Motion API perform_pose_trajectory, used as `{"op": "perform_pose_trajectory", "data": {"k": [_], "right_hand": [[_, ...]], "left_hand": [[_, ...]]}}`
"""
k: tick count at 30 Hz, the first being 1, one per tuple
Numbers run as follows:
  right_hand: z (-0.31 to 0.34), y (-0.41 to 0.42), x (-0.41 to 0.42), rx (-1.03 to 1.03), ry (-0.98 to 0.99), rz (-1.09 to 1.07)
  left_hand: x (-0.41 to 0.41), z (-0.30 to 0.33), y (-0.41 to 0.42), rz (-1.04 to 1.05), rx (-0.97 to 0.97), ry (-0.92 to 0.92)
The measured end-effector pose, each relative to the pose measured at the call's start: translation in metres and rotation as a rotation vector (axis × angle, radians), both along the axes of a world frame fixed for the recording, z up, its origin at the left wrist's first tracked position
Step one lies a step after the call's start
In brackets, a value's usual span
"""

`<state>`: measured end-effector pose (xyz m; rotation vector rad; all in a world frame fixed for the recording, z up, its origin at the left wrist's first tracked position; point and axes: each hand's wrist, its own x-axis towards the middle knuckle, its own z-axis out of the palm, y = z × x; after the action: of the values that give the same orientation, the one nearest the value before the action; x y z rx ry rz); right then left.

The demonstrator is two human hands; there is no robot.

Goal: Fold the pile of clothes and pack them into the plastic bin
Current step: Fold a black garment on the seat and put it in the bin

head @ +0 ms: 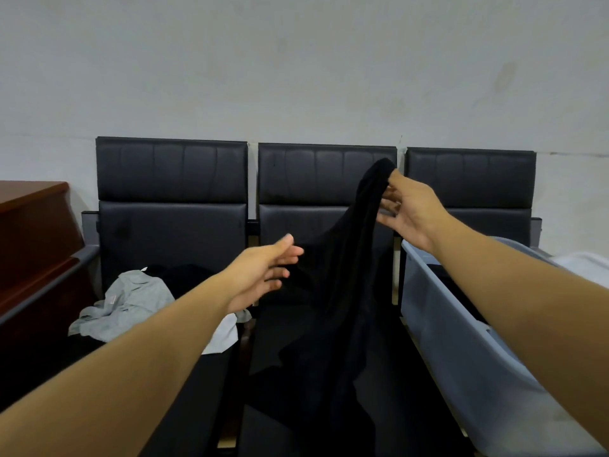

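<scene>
A plain grey-white plaster wall [296, 61] fills the far side. Three black padded leather seats [171, 199] stand against it, with a reddish-brown wooden cabinet [29, 225] at left.

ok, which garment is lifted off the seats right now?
The black garment, pinched at its top by the right hand; the grey one lies crumpled on the left seat.

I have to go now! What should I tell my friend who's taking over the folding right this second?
Right hand pinches the black garment up by one end; it hangs over the middle seat, unfolded.
Left hand is open, reaching toward it, no grip yet.
Grey and other clothes lie piled on the left seat.
Plastic bin sits on the right; something dark shows inside.
Left: fold this garment, then the pile, pack all.
</scene>
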<state>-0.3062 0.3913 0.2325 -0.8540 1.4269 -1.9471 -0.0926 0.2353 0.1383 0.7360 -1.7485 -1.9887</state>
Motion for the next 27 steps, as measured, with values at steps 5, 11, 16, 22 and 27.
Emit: {"op": "perform_pose_trajectory", "data": {"k": [5, 11, 16, 22, 27], "right_hand": [[0.009, -0.014, 0.017, -0.059, -0.068, 0.002], [0.007, -0.013, 0.03, -0.027, -0.071, 0.087], [0.004, -0.003, 0.027, -0.037, -0.081, 0.208], [0.002, 0.003, 0.029, -0.023, -0.099, 0.264], [-0.006, -0.007, 0.017, -0.012, -0.21, -0.053]], "left_hand": [[-0.033, -0.03, 0.036, 0.032, 0.343, 0.019], [-0.064, -0.046, 0.075, -0.009, 0.77, 0.08], [-0.064, -0.041, 0.066, 0.041, 0.741, 0.193], [-0.055, -0.041, 0.053, 0.204, 0.78, 0.276], [-0.049, -0.037, 0.034, 0.421, 0.697, 0.481]]}}
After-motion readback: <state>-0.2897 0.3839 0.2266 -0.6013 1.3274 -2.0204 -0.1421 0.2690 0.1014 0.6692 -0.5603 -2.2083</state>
